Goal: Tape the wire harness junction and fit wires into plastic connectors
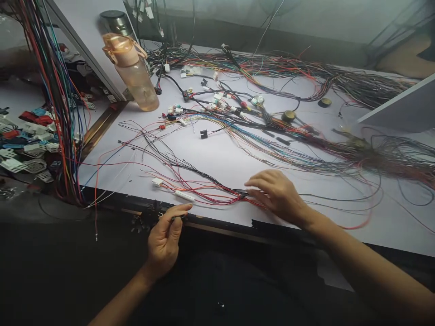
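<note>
My right hand (277, 195) is closed over a bundle of red and black wires (217, 184) lying near the table's front edge. The wires draw together at its fingertips, and its thumb is hidden. At the front edge, my left hand (165, 240) has thumb and index finger brought close in a pinch. A small dark bit shows between them, too small to name. Just beyond those fingers lies a white tube (184, 196) on a red wire. A white connector (157, 182) ends orange-red wires to its left.
A water bottle (136, 81) stands at the back left. Behind my hands stretches a long wire harness (282, 127) with several connectors. Hanging wires (61, 117) and a heap of connectors (29, 140) are at the left. A white panel (401, 106) rises at the right.
</note>
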